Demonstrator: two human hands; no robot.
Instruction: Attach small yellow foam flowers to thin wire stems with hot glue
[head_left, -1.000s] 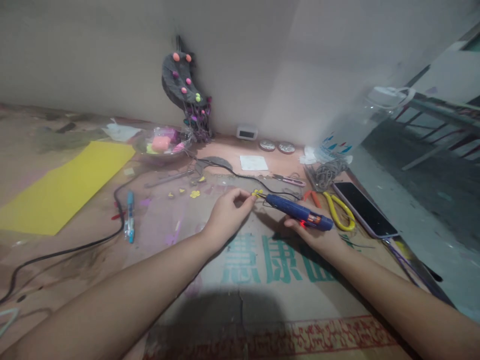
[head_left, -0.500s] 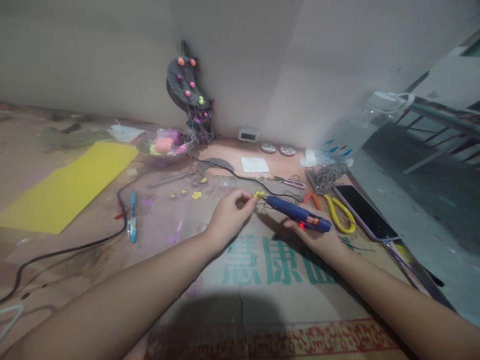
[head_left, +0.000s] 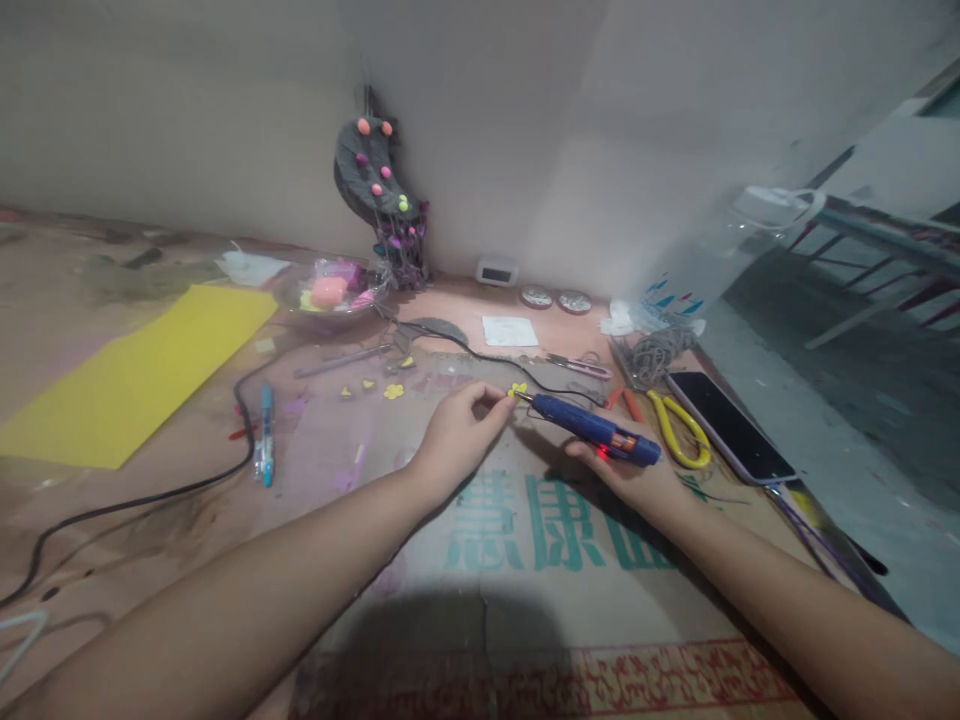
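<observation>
In the middle of the frame, the left hand point(head_left: 466, 430) pinches a small yellow flower point(head_left: 517, 388) by its lower left edge, thumb and forefinger pressed together on it. Right of centre, the right hand point(head_left: 641, 485) grasps a blue glue gun point(head_left: 589, 425), its thumb along the near side; the other fingers are mostly hidden behind the body. The metal nozzle points left and meets the flower in the view, though whether they truly touch I cannot tell. A red light glows on the gun near the thumb

Left of the hands, a second yellow flower point(head_left: 394, 391) lies on the surface point(head_left: 450, 300) beside a few yellow scraps. Just right of the gun are yellow-handled pliers point(head_left: 670, 440) and a phone point(head_left: 731, 428), with a coil of grey cord point(head_left: 660, 350) above them. A pink cutter point(head_left: 589, 369) lies above the gun, and a white card point(head_left: 510, 331) farther up

At the left of the frame are a yellow sheet point(head_left: 142, 375), a blue pen point(head_left: 267, 435) and a black cable point(head_left: 180, 491). In the upper middle, a grey crescent point(head_left: 356, 165) dotted with coloured balls stands against the wall
</observation>
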